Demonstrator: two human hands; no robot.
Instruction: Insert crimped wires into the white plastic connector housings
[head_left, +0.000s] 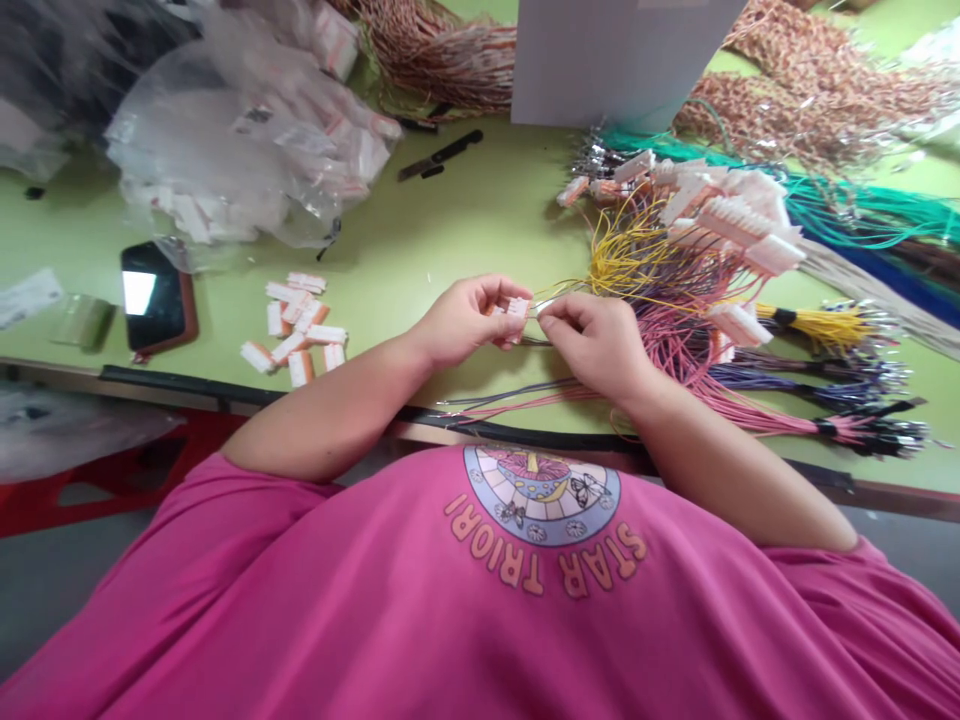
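Between the thumb and fingers of my left hand [469, 318] is a small white and orange connector housing [517, 308]. My right hand [596, 335] sits just to its right, thumb and forefinger pinched on a thin wire [541, 306] whose tip points at the housing. The wire's colour is hard to make out. Yellow wires [630, 255] run behind my right hand to a heap of wired white connectors [739, 225]. Loose pink and dark wires [510, 400] lie below my hands, near the table edge.
Several loose connector housings [300, 325] lie left of my left arm, beside a phone [157, 298]. A plastic bag of housings [247, 150] and a black knife [441, 155] are farther back. Bundled pink wires [787, 415], green wires [870, 205] and a grey panel [622, 60] stand around the right side.
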